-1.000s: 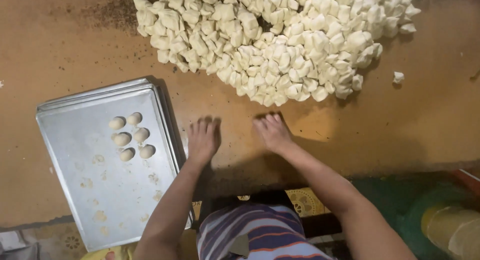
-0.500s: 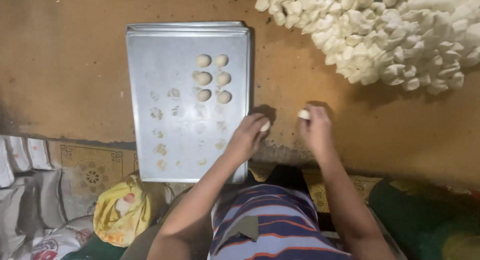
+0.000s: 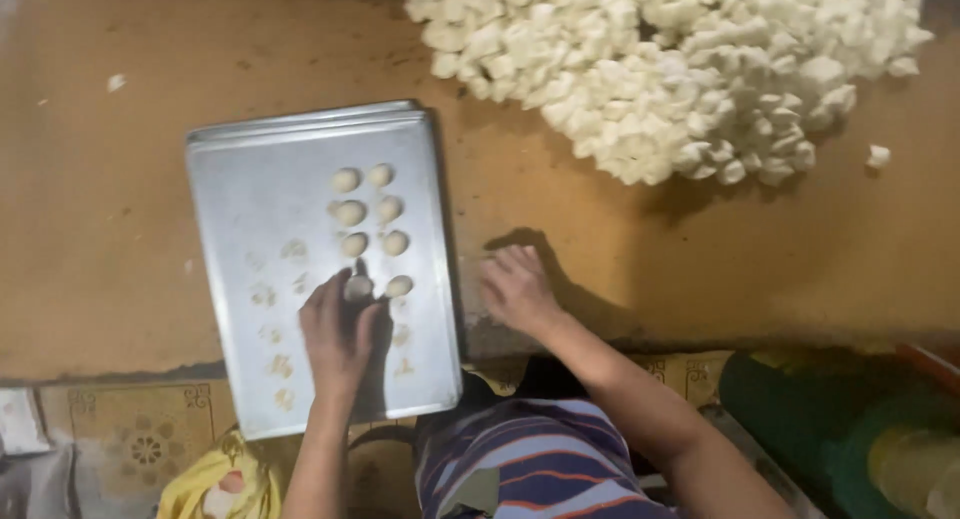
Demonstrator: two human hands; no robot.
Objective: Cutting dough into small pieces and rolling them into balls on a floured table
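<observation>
My left hand (image 3: pixel 335 334) lies over the lower part of a grey metal baking tray (image 3: pixel 240 179), its fingertips pinched on a small round dough ball (image 3: pixel 358 287). Several more dough balls (image 3: pixel 349 213) sit in two short columns just beyond it. My right hand (image 3: pixel 515 289) rests palm down on the brown table (image 3: pixel 100 229), just right of the tray's edge; whatever is under the palm is hidden. A big heap of white cut dough pieces (image 3: pixel 680 69) lies at the far right.
One stray dough piece (image 3: pixel 878 156) lies right of the heap, and a small scrap (image 3: pixel 117 81) at the far left. Below the table's near edge are a patterned mat (image 3: pixel 130 429), a yellow cloth (image 3: pixel 215 484) and green objects (image 3: pixel 800 409).
My left hand has moved from the table beside the tray onto the tray with a dough ball. My right hand, which pinched a white piece, has gone flat on the table.
</observation>
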